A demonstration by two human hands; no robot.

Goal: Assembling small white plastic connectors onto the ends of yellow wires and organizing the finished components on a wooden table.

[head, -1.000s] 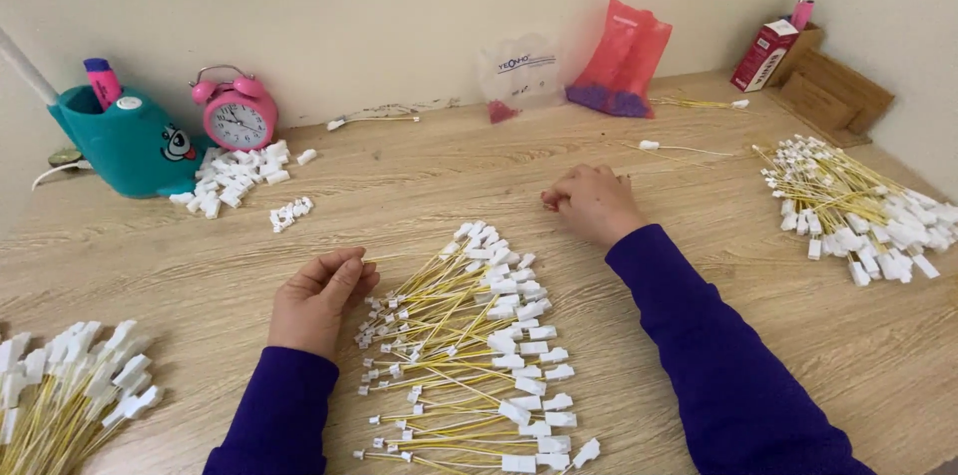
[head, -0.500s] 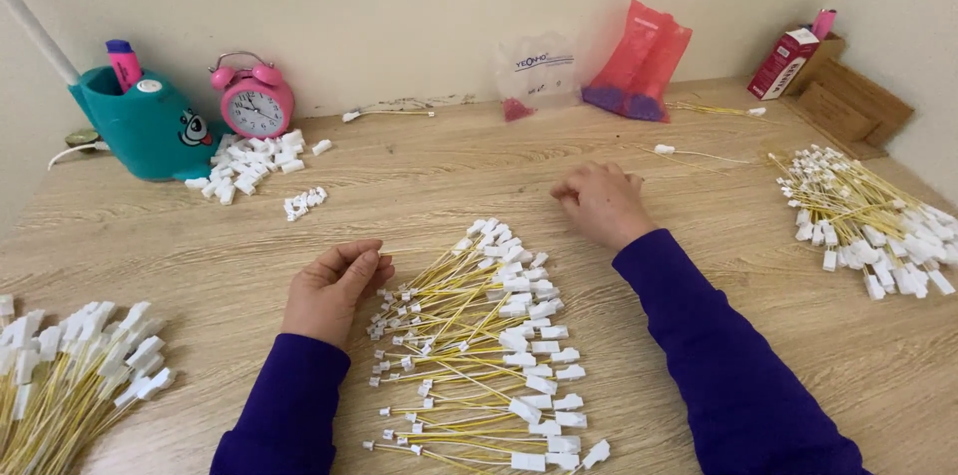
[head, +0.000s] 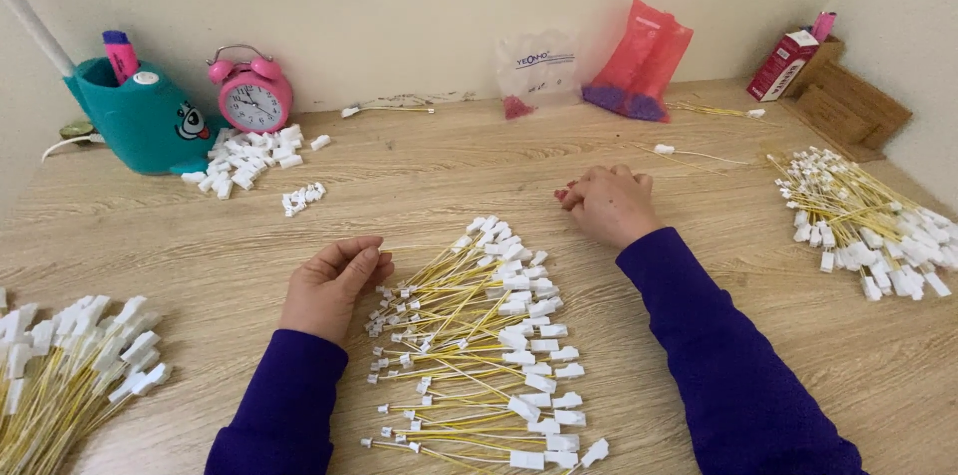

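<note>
Two bare hands rest on the wooden table [head: 419, 176] either side of the central pile of yellow wires w/ white connectors [head: 479, 345] — left hand [head: 334, 280] lies touching the pile's left edge, fingers curled, and whether it pinches a wire I can't tell. Right hand [head: 609, 204] sits just beyond the pile's top-right corner, fingers bunched in a loose fist, contents hidden. More wire bundles lie far left [head: 70, 365] & far right [head: 868, 221]; loose white connectors [head: 244, 156] sit near the pink alarm clock [head: 251, 96].

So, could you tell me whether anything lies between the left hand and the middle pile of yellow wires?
Nothing visible does: the left hand rests at the edge of the wire pile, fingertips beside its nearest wires.
</note>
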